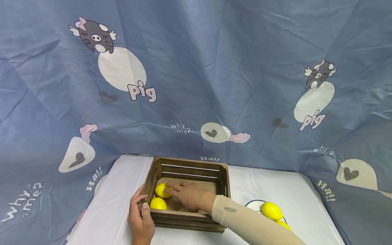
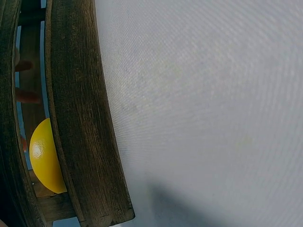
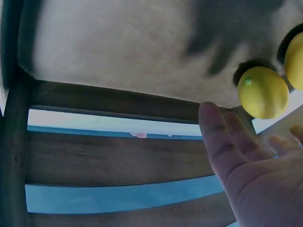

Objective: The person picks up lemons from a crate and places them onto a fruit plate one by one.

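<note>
A brown slatted wooden crate stands on the white table, with two yellow lemons in its left part. My left hand holds the crate at its front left corner. Inside the crate, my right hand reaches over the floor with its fingers extended toward the farther lemon. In the right wrist view those fingers look straight and a small gap separates them from the lemons. The nearer lemon lies by the front wall. Through a slat gap, the left wrist view shows part of a lemon.
To the right of the crate a white plate with a dark rim bears a lemon and another lemon, partly covered by the right sleeve. A blue printed cloth hangs behind the white table surface.
</note>
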The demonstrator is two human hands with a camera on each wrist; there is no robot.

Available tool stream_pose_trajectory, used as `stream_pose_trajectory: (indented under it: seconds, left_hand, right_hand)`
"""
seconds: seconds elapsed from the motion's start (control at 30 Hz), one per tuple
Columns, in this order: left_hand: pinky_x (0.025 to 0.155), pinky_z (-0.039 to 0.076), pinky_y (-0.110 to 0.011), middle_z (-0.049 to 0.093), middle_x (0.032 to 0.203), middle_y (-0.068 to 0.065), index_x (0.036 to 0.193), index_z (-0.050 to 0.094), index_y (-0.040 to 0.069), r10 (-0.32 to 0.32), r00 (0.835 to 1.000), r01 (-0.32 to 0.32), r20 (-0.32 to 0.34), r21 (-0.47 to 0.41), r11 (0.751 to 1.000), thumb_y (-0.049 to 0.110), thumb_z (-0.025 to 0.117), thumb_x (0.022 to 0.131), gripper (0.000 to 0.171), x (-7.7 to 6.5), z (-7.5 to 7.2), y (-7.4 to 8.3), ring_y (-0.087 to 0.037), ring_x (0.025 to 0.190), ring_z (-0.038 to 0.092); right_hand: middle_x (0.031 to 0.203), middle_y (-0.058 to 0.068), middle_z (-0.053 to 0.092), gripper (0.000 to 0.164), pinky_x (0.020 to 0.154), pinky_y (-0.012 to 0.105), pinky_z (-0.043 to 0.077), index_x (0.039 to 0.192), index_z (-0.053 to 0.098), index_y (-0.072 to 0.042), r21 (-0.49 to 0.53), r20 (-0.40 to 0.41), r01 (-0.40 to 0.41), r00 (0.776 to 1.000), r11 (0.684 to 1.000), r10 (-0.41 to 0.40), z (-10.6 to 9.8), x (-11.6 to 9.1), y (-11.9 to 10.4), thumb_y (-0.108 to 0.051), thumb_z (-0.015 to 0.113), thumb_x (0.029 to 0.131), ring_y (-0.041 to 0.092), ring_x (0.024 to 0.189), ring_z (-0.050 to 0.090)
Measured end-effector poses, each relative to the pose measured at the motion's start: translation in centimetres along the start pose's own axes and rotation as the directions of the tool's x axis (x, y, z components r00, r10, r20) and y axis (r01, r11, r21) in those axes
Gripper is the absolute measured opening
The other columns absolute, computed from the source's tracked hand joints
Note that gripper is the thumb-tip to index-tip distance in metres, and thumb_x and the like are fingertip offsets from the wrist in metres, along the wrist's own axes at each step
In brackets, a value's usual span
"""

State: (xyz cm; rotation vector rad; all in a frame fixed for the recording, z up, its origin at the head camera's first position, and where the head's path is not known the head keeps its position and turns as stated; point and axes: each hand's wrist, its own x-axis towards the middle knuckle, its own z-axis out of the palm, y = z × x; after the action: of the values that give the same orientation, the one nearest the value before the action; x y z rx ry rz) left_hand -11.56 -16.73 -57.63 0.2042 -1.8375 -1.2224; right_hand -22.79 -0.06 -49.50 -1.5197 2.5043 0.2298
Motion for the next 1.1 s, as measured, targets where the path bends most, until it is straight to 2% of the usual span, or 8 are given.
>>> stream_pose_trajectory:
  seconds: [0.2,0.37,0.43,0.5,0.63,0.73,0.83,1.1]
  left_hand:
    - [0.115,0.031,-0.019,0.059,0.147,-0.014,0.114,0.060,-0.004,-0.012,1.000,0.012,0.009,-0.003,1.000,-0.002,0.047,0.096,0.022,0.0,-0.1,0.1,-0.011,0.139,0.048]
    - [0.116,0.032,-0.021,0.058,0.149,-0.013,0.114,0.059,-0.006,-0.012,1.000,0.012,0.013,-0.020,1.000,0.000,0.047,0.097,0.022,0.1,-0.3,0.3,-0.009,0.138,0.049]
    - [0.115,0.032,-0.021,0.059,0.148,-0.013,0.113,0.059,-0.007,-0.005,1.000,0.005,0.008,-0.021,1.000,0.000,0.047,0.097,0.021,0.0,-0.3,0.3,-0.009,0.137,0.050]
    - [0.115,0.032,-0.021,0.059,0.148,-0.012,0.113,0.059,-0.007,0.000,1.000,0.000,0.006,-0.019,1.000,0.000,0.047,0.097,0.020,0.0,-0.3,0.3,-0.009,0.137,0.050]
    - [0.115,0.032,-0.020,0.059,0.148,-0.012,0.113,0.058,-0.007,-0.001,1.000,0.001,0.008,-0.012,1.000,0.001,0.047,0.098,0.020,0.1,-0.3,0.0,-0.009,0.138,0.049]
    - [0.115,0.032,-0.020,0.058,0.149,-0.011,0.113,0.058,-0.006,-0.007,1.000,0.007,0.010,0.000,1.000,0.001,0.046,0.098,0.021,0.3,-0.5,-0.3,-0.010,0.139,0.048]
    - [0.115,0.032,-0.020,0.058,0.150,-0.008,0.114,0.058,-0.005,-0.022,1.000,0.022,0.019,0.007,1.000,0.001,0.046,0.097,0.022,0.4,-0.8,-0.4,-0.011,0.139,0.048]
    - [0.109,0.037,-0.017,0.057,0.151,-0.006,0.115,0.058,-0.005,-0.034,0.999,0.035,0.043,-0.019,0.999,-0.004,0.044,0.093,0.025,0.0,-0.5,-0.2,-0.013,0.137,0.050]
  right_hand:
    - [0.165,-0.007,0.038,0.077,0.096,0.037,0.056,0.158,0.039,-0.031,0.005,0.041,-0.018,0.999,1.000,0.017,0.0,0.2,-0.3,-0.038,0.079,0.093,0.023,0.128,0.061]
    - [0.132,-0.007,0.066,0.061,0.085,0.033,0.058,0.142,0.049,-0.029,0.033,0.053,-0.049,0.997,0.998,0.047,0.2,0.5,-0.3,-0.043,0.079,0.091,0.016,0.108,0.067]
    - [0.117,-0.007,0.069,0.057,0.081,0.032,0.057,0.138,0.050,-0.029,0.031,0.047,-0.050,0.998,0.998,0.048,0.3,0.6,-0.3,-0.043,0.079,0.092,0.014,0.102,0.067]
    - [0.113,-0.007,0.067,0.057,0.079,0.031,0.057,0.138,0.050,-0.028,0.024,0.030,-0.052,0.998,0.998,0.051,0.3,0.6,-0.3,-0.044,0.079,0.092,0.013,0.100,0.066]
    - [0.123,-0.004,0.062,0.064,0.084,0.031,0.057,0.143,0.050,-0.027,0.017,-0.021,-0.042,0.999,0.999,0.042,0.4,0.6,-0.1,-0.048,0.079,0.090,0.014,0.107,0.065]
    - [0.140,-0.001,0.057,0.070,0.096,0.032,0.054,0.148,0.048,-0.025,0.006,-0.045,-0.013,0.999,1.000,0.013,0.4,0.9,0.1,-0.049,0.079,0.090,0.016,0.120,0.061]
    - [0.146,0.002,0.053,0.073,0.104,0.032,0.050,0.150,0.048,-0.022,0.012,-0.051,0.019,0.999,1.000,-0.018,0.3,1.4,0.6,-0.049,0.079,0.090,0.017,0.124,0.059]
    - [0.148,0.000,0.053,0.084,0.090,0.033,0.056,0.157,0.043,-0.024,0.058,-0.033,-0.041,0.999,0.997,0.043,0.0,2.7,1.6,-0.049,0.082,0.087,0.019,0.119,0.062]
